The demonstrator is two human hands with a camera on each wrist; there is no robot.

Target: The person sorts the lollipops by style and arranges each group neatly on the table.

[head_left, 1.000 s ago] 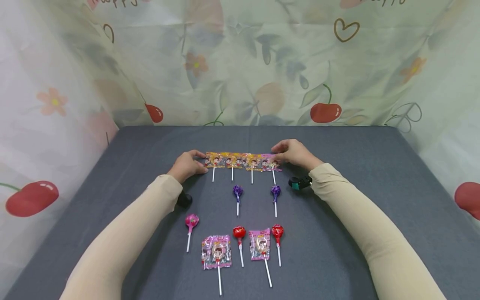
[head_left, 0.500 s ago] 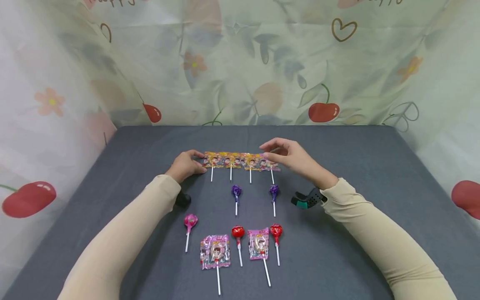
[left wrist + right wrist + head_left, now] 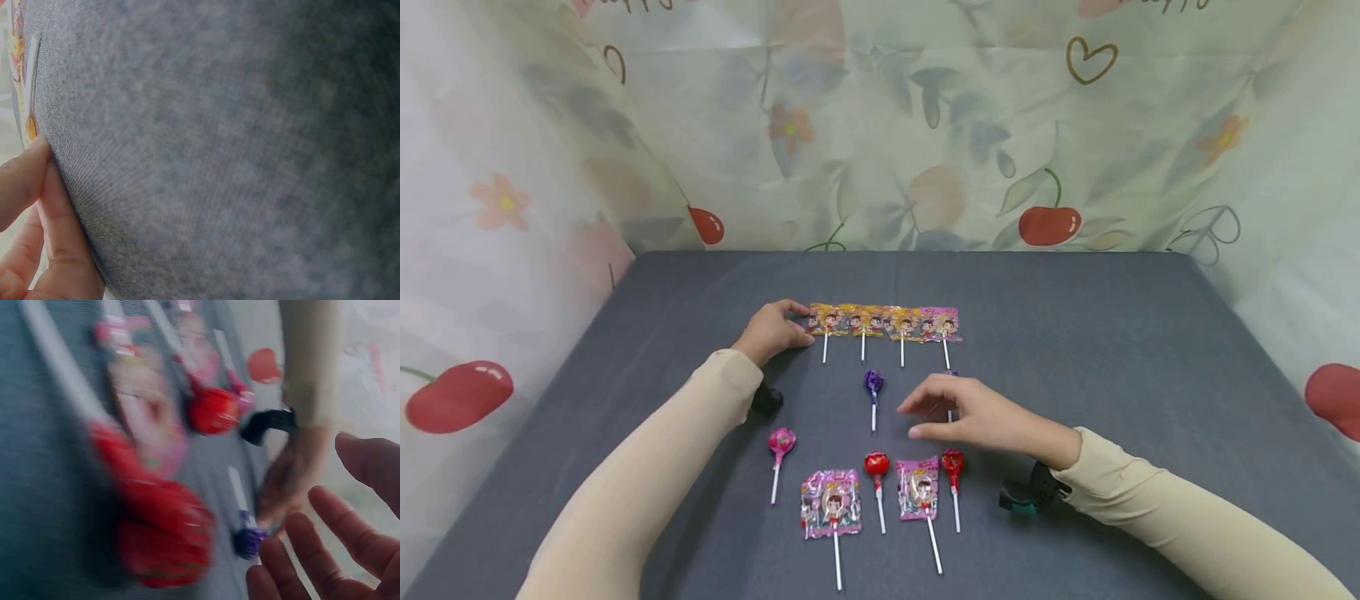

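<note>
My left hand (image 3: 772,331) rests at the left end of a row of several flat, wrapped lollipops, its thumb and finger touching the edge of the orange-wrapped lollipop (image 3: 828,320) there. In the left wrist view the fingertips meet the wrapper's edge beside a white stick (image 3: 33,75). A pink-wrapped lollipop (image 3: 940,323) ends the row on the right. My right hand (image 3: 985,414) hovers with nothing in it, fingers spread apart, and mostly hides one purple lollipop (image 3: 951,415). Another purple lollipop (image 3: 873,382) lies to its left. Just below the hand is a red lollipop (image 3: 952,462).
Nearer the front lie a second red lollipop (image 3: 876,464), two pink-wrapped flat lollipops, one left (image 3: 832,504) and one right (image 3: 917,490), and a round pink lollipop (image 3: 782,442). The grey table (image 3: 1075,308) meets a patterned curtain (image 3: 880,125) behind.
My right hand has left the row's right end and moved down towards the front, uncovering the pink-wrapped lollipop and covering a purple one. My left hand stays where it was.
</note>
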